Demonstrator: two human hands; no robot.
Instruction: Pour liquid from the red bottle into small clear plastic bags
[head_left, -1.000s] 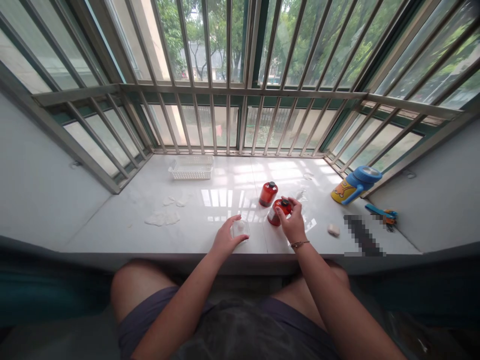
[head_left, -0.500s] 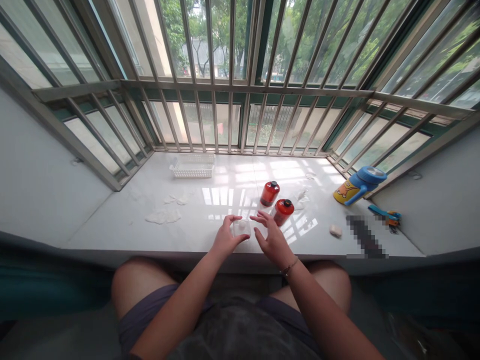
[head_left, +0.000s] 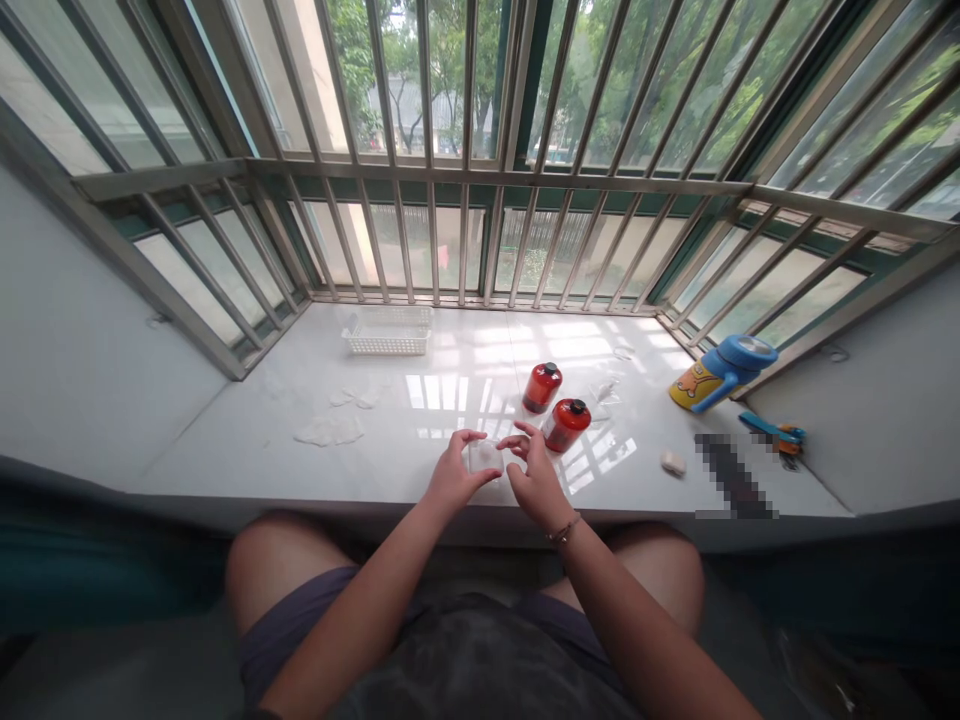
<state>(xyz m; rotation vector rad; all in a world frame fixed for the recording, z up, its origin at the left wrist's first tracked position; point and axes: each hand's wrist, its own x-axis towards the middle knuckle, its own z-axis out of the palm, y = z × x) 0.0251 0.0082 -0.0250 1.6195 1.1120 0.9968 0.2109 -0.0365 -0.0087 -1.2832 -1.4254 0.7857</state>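
Note:
A small clear square box (head_left: 485,458) sits near the front edge of the white ledge. My left hand (head_left: 453,474) is closed around its left side, with fingers at the far edge and the thumb at the near edge. Just right of the box, my right hand (head_left: 535,474) has its fingers partly bent and apart, with nothing visible in them. Its fingertips are close to the box's right edge; contact cannot be made out. Beyond my right hand stand two red bottles with black caps, a nearer bottle (head_left: 568,426) and a farther bottle (head_left: 541,388).
A white plastic basket (head_left: 388,332) stands at the back left, with crumpled white tissue (head_left: 328,430) in front of it. On the right are a blue and yellow mug (head_left: 721,373), a small pale block (head_left: 673,463), a blue strap (head_left: 769,430) and a pixelated dark object (head_left: 733,476).
My right hand has shifted slightly left toward the box, and its fingers are bent more. My left hand keeps its grip on the box. The camera view has shifted slightly.

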